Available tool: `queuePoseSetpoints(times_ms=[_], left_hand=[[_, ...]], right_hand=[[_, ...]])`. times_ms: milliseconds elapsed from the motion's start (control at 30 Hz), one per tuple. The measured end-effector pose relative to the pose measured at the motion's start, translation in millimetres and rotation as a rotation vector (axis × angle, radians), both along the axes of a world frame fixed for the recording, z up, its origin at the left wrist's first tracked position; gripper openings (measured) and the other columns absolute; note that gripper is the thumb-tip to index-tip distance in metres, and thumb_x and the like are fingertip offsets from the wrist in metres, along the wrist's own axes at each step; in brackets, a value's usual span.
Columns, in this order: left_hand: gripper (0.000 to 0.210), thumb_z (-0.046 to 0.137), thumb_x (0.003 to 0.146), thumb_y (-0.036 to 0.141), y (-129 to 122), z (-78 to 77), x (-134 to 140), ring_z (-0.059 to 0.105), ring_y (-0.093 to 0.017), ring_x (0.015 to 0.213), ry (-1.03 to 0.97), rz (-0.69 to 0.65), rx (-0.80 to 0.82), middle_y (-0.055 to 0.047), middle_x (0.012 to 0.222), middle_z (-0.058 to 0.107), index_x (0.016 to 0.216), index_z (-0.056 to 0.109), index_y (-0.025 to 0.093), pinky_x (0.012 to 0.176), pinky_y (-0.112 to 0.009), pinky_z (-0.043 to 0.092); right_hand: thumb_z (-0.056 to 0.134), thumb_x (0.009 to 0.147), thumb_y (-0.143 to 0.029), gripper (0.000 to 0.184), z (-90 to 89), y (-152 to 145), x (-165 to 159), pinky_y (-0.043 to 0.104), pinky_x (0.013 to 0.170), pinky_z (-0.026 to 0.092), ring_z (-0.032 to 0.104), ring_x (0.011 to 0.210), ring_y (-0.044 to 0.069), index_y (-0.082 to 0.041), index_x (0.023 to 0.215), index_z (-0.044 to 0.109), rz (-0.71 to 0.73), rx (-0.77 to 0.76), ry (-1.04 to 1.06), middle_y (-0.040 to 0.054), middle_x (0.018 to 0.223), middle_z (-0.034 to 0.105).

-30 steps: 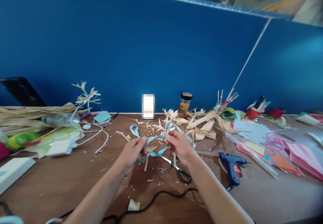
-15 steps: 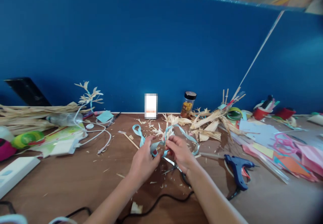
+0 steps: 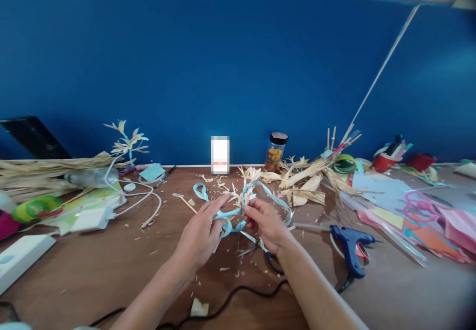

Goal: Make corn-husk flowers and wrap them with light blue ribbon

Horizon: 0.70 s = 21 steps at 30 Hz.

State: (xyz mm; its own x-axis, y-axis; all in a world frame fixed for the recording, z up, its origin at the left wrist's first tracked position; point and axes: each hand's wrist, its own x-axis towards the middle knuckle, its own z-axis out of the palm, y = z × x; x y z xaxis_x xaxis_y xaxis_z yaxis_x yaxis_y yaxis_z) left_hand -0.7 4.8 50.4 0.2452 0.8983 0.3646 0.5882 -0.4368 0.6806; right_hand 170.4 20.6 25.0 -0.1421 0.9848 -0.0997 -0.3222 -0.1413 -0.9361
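Light blue ribbon (image 3: 277,199) loops across the desk and around the stem of a pale corn-husk flower (image 3: 250,174). My right hand (image 3: 265,223) pinches that stem with thumb and fingertips, just below the husk petals. To its left, my left hand (image 3: 199,231) is closed on a stretch of the ribbon drawn out from the stem, and one ribbon loop curls beyond its fingers. A pair of scissors (image 3: 273,264) lies under and in front of my right hand, its blades partly covered by ribbon.
A blue glue gun (image 3: 349,248) lies to the right, near coloured paper (image 3: 386,193). Dried husks (image 3: 307,186) and a black-lidded jar (image 3: 275,151) are behind. On the left are white cables (image 3: 158,203), a plastic bottle (image 3: 92,177) and a power strip (image 3: 24,258).
My left hand has moved left and slightly toward me, drawing the ribbon straighter from the stem. My right hand keeps its pinch in nearly the same place.
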Motion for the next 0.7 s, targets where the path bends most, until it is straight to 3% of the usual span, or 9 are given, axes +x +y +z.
queuePoseSetpoints(times_ms=[133, 267, 367, 467, 633, 700], left_hand=[[0.048, 0.034, 0.071, 0.002, 1, -4.7, 1, 0.049, -0.019, 0.104, -0.111, -0.048, 0.128, -0.004, 0.111, 0.058, 0.104, 0.061, 0.025, 0.090, -0.036, 0.037], [0.034, 0.035, 0.073, 0.006, -1, -11.1, 7, 0.057, -0.018, 0.086, -0.265, -0.042, 0.069, -0.006, 0.090, 0.063, 0.083, 0.065, 0.019, 0.077, -0.031, 0.045], [0.026, 0.047, 0.073, 0.016, -4, -11.4, 14, 0.056, -0.021, 0.091, -0.224, -0.038, 0.025, -0.007, 0.098, 0.061, 0.094, 0.061, 0.019, 0.080, -0.032, 0.044], [0.042, 0.059, 0.069, 0.026, -4, -14.2, 17, 0.057, -0.022, 0.091, -0.226, 0.069, -0.052, -0.007, 0.106, 0.060, 0.110, 0.053, 0.021, 0.076, -0.031, 0.045], [0.023, 0.049, 0.078, 0.031, -2, -24.8, 19, 0.056, -0.021, 0.094, -0.276, 0.130, -0.055, -0.007, 0.096, 0.065, 0.090, 0.064, 0.019, 0.087, -0.034, 0.039], [0.028, 0.050, 0.077, 0.032, -3, -28.2, 21, 0.056, -0.021, 0.096, -0.410, 0.155, -0.138, -0.008, 0.104, 0.063, 0.098, 0.061, 0.018, 0.086, -0.034, 0.041]], right_hand=[[0.067, 0.065, -0.034, 0.022, 1.2, -2, 0, 0.015, 0.046, 0.033, 0.047, 0.051, 0.006, -0.016, 0.073, 0.057, 0.029, -0.047, 0.042, -0.0045, 0.058, 0.051], [0.066, 0.066, -0.033, 0.020, -0.4, -3, -1, 0.015, 0.046, 0.034, 0.046, 0.050, 0.005, -0.016, 0.073, 0.057, 0.021, -0.042, 0.013, -0.0042, 0.058, 0.052], [0.067, 0.065, -0.033, 0.021, -0.6, -3, -2, 0.016, 0.046, 0.036, 0.046, 0.049, 0.006, -0.017, 0.073, 0.057, 0.023, -0.044, -0.002, -0.0045, 0.056, 0.052], [0.068, 0.063, -0.033, 0.022, -0.3, -4, -4, 0.017, 0.048, 0.036, 0.046, 0.050, 0.007, -0.016, 0.072, 0.058, 0.030, -0.042, -0.004, -0.0048, 0.055, 0.052], [0.067, 0.065, -0.030, 0.018, -3.1, -6, -7, 0.016, 0.047, 0.034, 0.047, 0.053, 0.007, -0.016, 0.072, 0.057, 0.039, -0.043, -0.019, -0.0045, 0.057, 0.052], [0.066, 0.066, -0.030, 0.017, -4.6, -6, -8, 0.016, 0.046, 0.032, 0.046, 0.053, 0.007, -0.016, 0.072, 0.057, 0.043, -0.043, -0.040, -0.0043, 0.057, 0.051]])
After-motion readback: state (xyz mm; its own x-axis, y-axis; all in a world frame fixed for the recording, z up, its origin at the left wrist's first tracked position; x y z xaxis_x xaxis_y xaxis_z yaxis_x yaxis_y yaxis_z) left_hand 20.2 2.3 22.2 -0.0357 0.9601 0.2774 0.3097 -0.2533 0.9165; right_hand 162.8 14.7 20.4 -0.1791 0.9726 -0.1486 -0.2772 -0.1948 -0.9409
